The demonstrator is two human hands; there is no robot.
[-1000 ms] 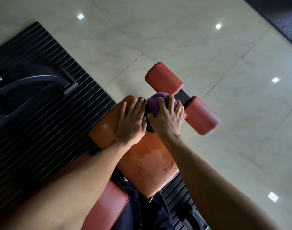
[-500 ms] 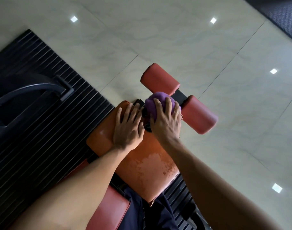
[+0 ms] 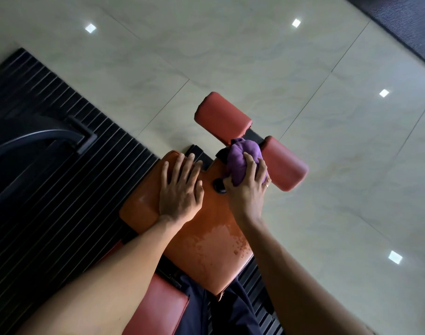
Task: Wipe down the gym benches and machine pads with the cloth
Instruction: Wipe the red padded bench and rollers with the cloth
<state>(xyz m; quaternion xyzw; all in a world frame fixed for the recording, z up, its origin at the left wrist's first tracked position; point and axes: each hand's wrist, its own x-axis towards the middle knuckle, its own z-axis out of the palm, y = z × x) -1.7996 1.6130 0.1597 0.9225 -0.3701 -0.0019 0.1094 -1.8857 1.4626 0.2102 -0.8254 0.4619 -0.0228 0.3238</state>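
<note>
Mid-job, by my read. The right hand (image 3: 247,189) grips the bunched purple cloth (image 3: 243,160) at the far end of the bench (image 3: 206,250), between the two roller pads (image 3: 222,117). The left hand (image 3: 180,192) lies flat beside it, fingers spread. There's a blotchy patch nearer than the hands, damp or worn, can't tell. Rollers probably remain. Pale tiled floor (image 3: 351,165) beyond, black ribbed mat (image 3: 73,189) to the left.

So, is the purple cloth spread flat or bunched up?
Bunched up. The purple cloth is a creased wad in the right hand, not flat.
</note>
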